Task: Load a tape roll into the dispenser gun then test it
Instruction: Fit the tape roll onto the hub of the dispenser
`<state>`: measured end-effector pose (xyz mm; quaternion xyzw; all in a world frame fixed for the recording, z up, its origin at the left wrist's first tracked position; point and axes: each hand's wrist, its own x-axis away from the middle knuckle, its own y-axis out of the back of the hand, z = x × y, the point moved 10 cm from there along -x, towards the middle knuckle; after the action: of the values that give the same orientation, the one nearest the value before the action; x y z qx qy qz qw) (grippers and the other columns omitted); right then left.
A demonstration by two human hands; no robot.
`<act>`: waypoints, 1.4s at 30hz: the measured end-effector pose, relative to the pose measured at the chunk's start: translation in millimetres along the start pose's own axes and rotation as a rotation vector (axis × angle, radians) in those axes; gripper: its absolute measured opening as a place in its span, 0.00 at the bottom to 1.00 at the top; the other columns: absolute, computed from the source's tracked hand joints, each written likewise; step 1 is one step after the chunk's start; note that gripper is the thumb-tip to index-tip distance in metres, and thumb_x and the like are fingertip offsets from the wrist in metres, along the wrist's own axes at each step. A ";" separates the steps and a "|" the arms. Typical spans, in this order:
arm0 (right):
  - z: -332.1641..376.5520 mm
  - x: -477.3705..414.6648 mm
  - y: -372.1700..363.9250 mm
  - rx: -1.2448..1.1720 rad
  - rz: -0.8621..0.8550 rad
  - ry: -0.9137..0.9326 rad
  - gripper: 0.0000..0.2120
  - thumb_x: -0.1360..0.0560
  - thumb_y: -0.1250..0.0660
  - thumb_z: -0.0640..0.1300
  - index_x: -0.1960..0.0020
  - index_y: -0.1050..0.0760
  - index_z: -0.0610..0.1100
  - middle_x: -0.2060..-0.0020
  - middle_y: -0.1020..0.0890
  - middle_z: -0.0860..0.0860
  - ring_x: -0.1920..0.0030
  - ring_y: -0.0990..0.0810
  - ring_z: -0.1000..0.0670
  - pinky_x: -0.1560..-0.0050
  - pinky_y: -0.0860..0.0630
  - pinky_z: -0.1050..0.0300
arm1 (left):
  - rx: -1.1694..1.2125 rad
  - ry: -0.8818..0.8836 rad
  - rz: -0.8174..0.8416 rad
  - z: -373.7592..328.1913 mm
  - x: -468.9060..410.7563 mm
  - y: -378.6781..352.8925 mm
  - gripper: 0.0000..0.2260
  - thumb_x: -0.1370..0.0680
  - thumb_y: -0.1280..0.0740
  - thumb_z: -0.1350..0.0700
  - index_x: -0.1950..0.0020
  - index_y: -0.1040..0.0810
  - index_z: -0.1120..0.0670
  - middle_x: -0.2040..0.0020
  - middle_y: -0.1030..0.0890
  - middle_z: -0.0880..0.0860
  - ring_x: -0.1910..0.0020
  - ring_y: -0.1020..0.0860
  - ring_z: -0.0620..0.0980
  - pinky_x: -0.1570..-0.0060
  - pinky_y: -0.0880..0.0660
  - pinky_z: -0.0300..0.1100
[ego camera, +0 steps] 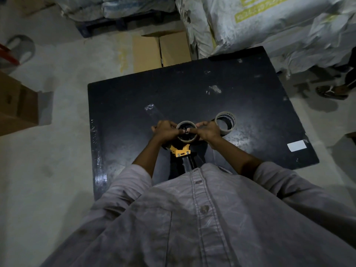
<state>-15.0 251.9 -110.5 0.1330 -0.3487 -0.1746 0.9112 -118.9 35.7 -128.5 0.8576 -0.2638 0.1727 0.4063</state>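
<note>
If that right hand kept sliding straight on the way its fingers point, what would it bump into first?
The right hand points leftward across the tape roll on the dispenser gun. Going on, it would likely meet the left hand, whose fingertips nearly touch it already.

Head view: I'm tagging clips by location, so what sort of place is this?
Probably a warehouse or packing room: big woven sacks stacked behind, cardboard boxes on a bare concrete floor, and a black table used for tape work.
</note>
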 end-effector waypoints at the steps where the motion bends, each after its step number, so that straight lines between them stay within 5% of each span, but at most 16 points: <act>1: -0.1 1.7 -0.8 -0.041 0.022 0.000 0.20 0.31 0.09 0.48 0.49 0.17 0.44 0.50 0.09 0.38 0.50 0.08 0.38 0.48 0.09 0.39 | -0.011 -0.010 0.011 1.1 -2.2 -2.5 0.12 0.40 0.25 0.25 0.60 0.15 0.25 0.58 0.12 0.44 0.44 0.14 0.56 0.35 0.19 0.67; 4: -1.5 3.7 -2.2 -0.105 0.056 -0.008 0.18 0.29 0.11 0.44 0.49 0.18 0.43 0.48 0.10 0.37 0.55 0.10 0.44 0.52 0.10 0.46 | -0.015 -0.007 -0.002 0.2 -0.4 -1.9 0.12 0.39 0.25 0.23 0.62 0.15 0.26 0.60 0.12 0.46 0.45 0.14 0.57 0.37 0.19 0.68; 9: -5.1 0.9 -5.0 -0.111 0.078 -0.037 0.20 0.30 0.10 0.44 0.44 0.16 0.41 0.50 0.10 0.40 0.54 0.10 0.45 0.46 0.09 0.41 | 0.011 -0.013 0.001 -5.1 10.3 2.4 0.12 0.39 0.26 0.25 0.61 0.15 0.27 0.63 0.13 0.46 0.43 0.15 0.61 0.35 0.21 0.71; 15: -1.3 0.5 -7.5 -0.176 0.129 -0.076 0.27 0.30 0.11 0.38 0.35 0.18 0.34 0.45 0.10 0.37 0.51 0.09 0.43 0.62 0.12 0.54 | 0.052 -0.008 -0.001 -6.3 14.4 5.0 0.17 0.41 0.24 0.25 0.61 0.13 0.32 0.65 0.14 0.46 0.44 0.14 0.63 0.35 0.21 0.73; 20: 1.5 -3.7 -10.7 -0.122 0.102 -0.061 0.26 0.33 0.08 0.41 0.41 0.16 0.37 0.48 0.09 0.37 0.48 0.07 0.38 0.50 0.09 0.40 | 0.145 0.013 0.004 3.4 15.1 5.0 0.21 0.43 0.22 0.24 0.59 0.11 0.35 0.65 0.13 0.45 0.51 0.12 0.55 0.38 0.19 0.70; 26: 3.0 -3.0 -5.4 -0.013 0.055 -0.030 0.23 0.36 0.07 0.47 0.48 0.15 0.44 0.53 0.08 0.43 0.51 0.07 0.41 0.52 0.08 0.40 | 0.199 0.052 -0.037 0.5 27.9 10.3 0.22 0.41 0.17 0.30 0.60 0.10 0.46 0.63 0.12 0.48 0.56 0.11 0.55 0.43 0.16 0.67; 30: 7.8 1.1 -2.4 0.029 0.033 -0.023 0.23 0.36 0.07 0.49 0.49 0.14 0.45 0.55 0.08 0.44 0.52 0.07 0.42 0.56 0.09 0.45 | 0.233 0.058 -0.074 7.9 24.4 8.7 0.22 0.43 0.18 0.28 0.59 0.10 0.41 0.62 0.11 0.44 0.54 0.12 0.52 0.39 0.18 0.69; 34: 13.7 4.2 -0.7 0.081 0.016 -0.018 0.22 0.36 0.07 0.49 0.50 0.14 0.47 0.56 0.09 0.45 0.54 0.07 0.41 0.52 0.09 0.41 | 0.241 0.107 -0.102 -7.0 46.7 17.1 0.17 0.36 0.12 0.40 0.58 0.10 0.50 0.60 0.11 0.47 0.56 0.13 0.47 0.49 0.17 0.52; 38: 14.5 7.0 4.1 0.108 -0.015 -0.014 0.22 0.37 0.07 0.50 0.50 0.14 0.47 0.57 0.09 0.47 0.55 0.07 0.42 0.53 0.09 0.39 | 0.204 0.110 -0.139 -2.9 41.6 16.5 0.24 0.43 0.16 0.29 0.60 0.11 0.46 0.61 0.12 0.42 0.49 0.15 0.49 0.39 0.20 0.62; 42: 17.3 10.5 7.3 0.116 -0.027 0.005 0.21 0.37 0.07 0.51 0.51 0.14 0.49 0.58 0.10 0.48 0.55 0.08 0.43 0.51 0.09 0.39 | 0.143 0.125 -0.133 -2.6 38.3 12.6 0.22 0.40 0.16 0.30 0.61 0.13 0.46 0.58 0.13 0.45 0.47 0.17 0.50 0.39 0.22 0.58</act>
<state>-17.9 252.0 -89.2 0.1908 -0.3544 -0.1660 0.9003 -96.0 19.1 -99.7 0.8876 -0.1675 0.2168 0.3704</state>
